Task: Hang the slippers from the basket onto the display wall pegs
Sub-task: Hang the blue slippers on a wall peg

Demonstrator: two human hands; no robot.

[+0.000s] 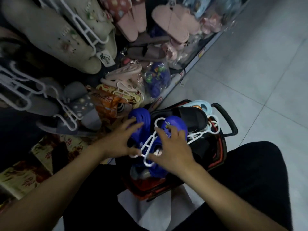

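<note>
A pair of blue clog slippers point(175, 126) on a white plastic hanger point(149, 145) sits above the red and black basket point(221, 147). My left hand point(120, 142) grips the left blue clog, its thumb at the hanger's lower end. From the right, my right hand point(173, 150) curls its fingers round the right clog and the hanger. A black slide point(190, 116) and a light blue slipper point(203, 105) lie deeper in the basket with another white hanger point(213, 125).
The display wall on the left is crowded with hanging slippers: beige pairs point(66, 39), pink pairs point(171, 25), grey ones point(73, 104), bagged ones point(156, 79). Grey floor tiles point(250, 64) stretch to the right. My dark-clad knees flank the basket.
</note>
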